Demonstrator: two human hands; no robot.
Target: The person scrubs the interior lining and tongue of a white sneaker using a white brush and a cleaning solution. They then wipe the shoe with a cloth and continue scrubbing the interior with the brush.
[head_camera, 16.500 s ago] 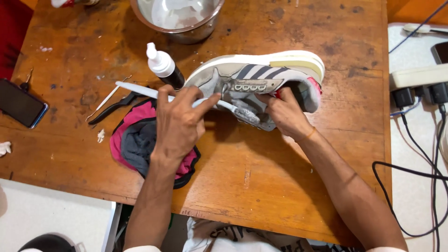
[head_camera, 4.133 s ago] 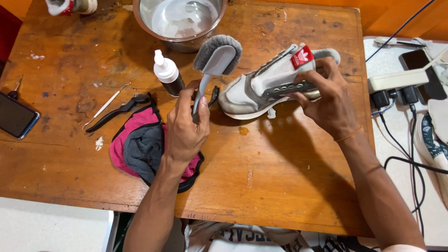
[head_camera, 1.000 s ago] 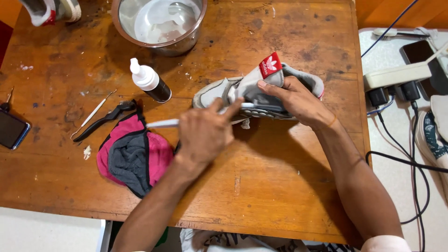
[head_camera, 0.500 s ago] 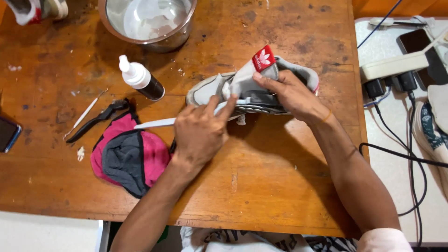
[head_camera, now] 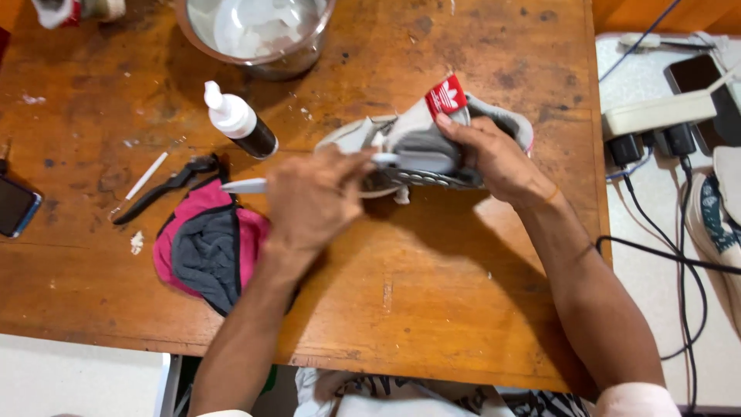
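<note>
Head view looked straight down at our wooden table (head_camera: 463, 309). Our right hand (head_camera: 494, 158) gripped the grey sneaker (head_camera: 432, 147) near its red tongue tab, pinning it on its side mid-table, probably so it wouldn't slide. Our left hand (head_camera: 312, 197) was clenched around a white-handled brush (head_camera: 243, 185), bristle end against the shoe. A pink and grey rag (head_camera: 204, 251) sat just beside it, with a small dropper bottle (head_camera: 239, 120) and a steel bowl of soapy water (head_camera: 258, 31) close by.

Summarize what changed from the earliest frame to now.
The sneaker was turned from flat on its side to tongue-up, gripped by the right hand. The left hand picked up the brush and works it against the shoe. Cloth, bottle, bowl unchanged.
</note>
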